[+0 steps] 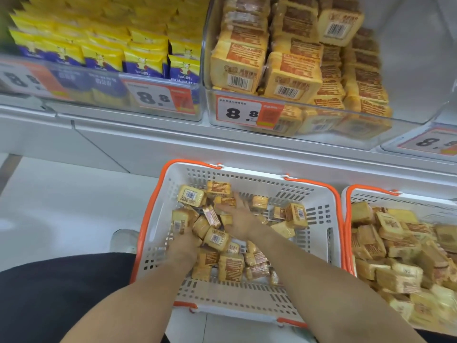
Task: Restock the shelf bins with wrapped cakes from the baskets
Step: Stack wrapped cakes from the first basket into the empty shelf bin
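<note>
I see the wrapped cakes (pixel 217 239) lying jumbled in the white basket (pixel 319 194), long axes pointing every way, some barcode-up, some on edge. My left hand (pixel 184 246) is plunged into the pile at the basket's left side, fingers buried, so I cannot tell what they grasp. My right hand (pixel 238 220) lies flat on the cakes near the basket's middle, fingers spread and pointing toward the shelf bin (pixel 321 134) above the basket.

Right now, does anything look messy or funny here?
Nothing is spilled or broken. The wrapped cakes in the white basket lie jumbled every which way, while the cakes in the clear shelf bin mostly stand in rows.
</note>
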### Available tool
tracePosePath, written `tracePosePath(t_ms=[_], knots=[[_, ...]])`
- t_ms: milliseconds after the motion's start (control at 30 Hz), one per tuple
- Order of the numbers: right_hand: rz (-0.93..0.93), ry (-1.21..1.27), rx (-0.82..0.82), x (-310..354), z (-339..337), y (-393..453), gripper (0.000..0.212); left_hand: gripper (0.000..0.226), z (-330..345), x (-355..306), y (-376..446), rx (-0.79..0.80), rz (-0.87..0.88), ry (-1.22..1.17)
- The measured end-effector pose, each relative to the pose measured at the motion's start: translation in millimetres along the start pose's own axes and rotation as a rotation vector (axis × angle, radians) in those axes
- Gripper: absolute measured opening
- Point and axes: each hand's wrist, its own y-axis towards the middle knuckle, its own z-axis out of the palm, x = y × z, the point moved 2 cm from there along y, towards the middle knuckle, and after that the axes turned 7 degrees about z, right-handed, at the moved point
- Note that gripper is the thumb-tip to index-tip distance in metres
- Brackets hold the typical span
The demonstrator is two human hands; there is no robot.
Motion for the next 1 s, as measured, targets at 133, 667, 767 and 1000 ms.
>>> tracePosePath(t_ms=[133, 667, 767, 1000], knots=[[-0.011, 0.020, -0.072, 2, 3, 2, 0.076, 0.042, -4, 3, -2, -0.040, 0.083, 0.119], [-0.050, 0.350, 0.059, -34, -36, -62, 0.026, 0.023, -117, -46, -24, 0.093, 0.023, -0.364], [-0.072, 0.267, -0.003, -43, -85, -92, 0.024, 0.014, -156, -69, -45, 0.360, 0.072, -0.746], [-0.175, 0.399, -0.084, -42, -201, -204, 0.019, 0.044, -220, -118, -95, 0.650, 0.515, -0.695]])
